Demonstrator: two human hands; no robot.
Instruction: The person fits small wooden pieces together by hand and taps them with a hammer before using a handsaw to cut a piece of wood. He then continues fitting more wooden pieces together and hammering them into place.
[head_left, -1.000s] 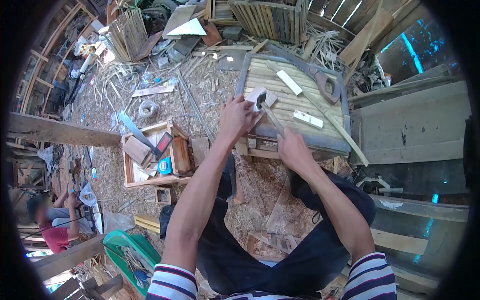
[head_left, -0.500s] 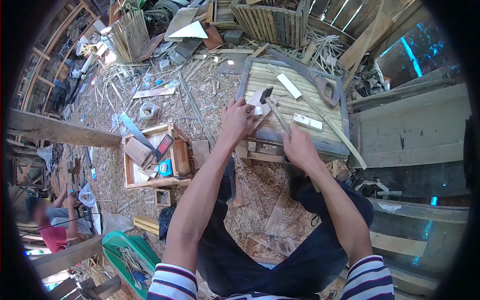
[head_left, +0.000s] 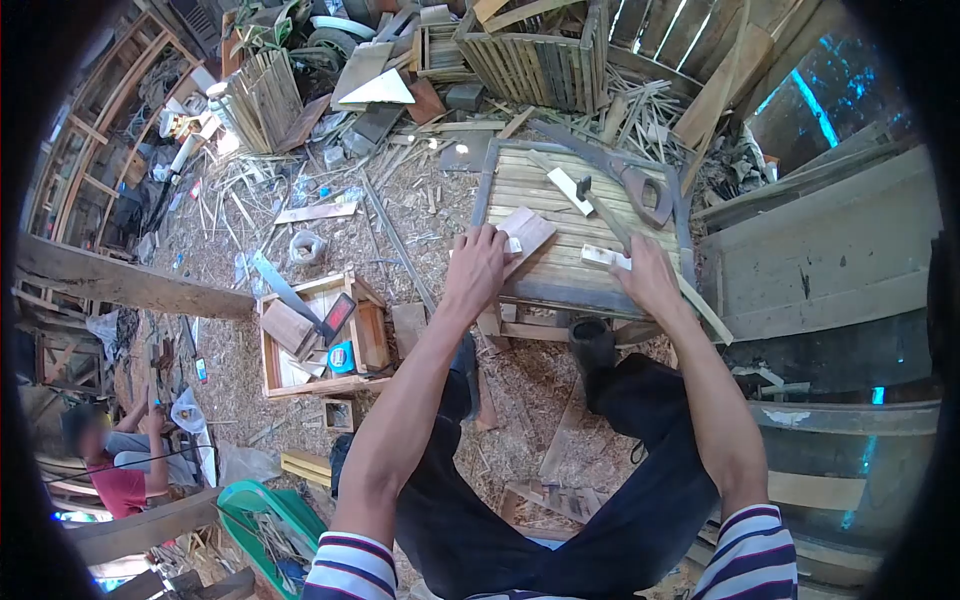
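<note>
My left hand (head_left: 477, 266) is closed on a flat piece of wood (head_left: 532, 228) at the left side of the slatted bench top (head_left: 545, 272). A small pale block (head_left: 513, 246) sits by its fingertips, against the wood. My right hand (head_left: 650, 272) grips the handle of a hammer (head_left: 608, 218) over the right part of the bench; the dark head points away from me. Right beside that hand lies a white wooden block (head_left: 598, 256), its right end partly covered by the fingers. Another white strip (head_left: 568, 188) lies near the hammer head.
A handsaw (head_left: 640, 185) rests along the bench's far right edge, and a long thin strip (head_left: 705, 308) sticks out past its near corner. On the floor at left, a wooden box (head_left: 325, 383) holds a tape measure (head_left: 341, 357) and another saw (head_left: 285, 288). A person (head_left: 120, 460) sits far left.
My right hand has moved right with the hammer, away from the wood under my left hand, to beside the white block. My left hand still keeps hold of the wood.
</note>
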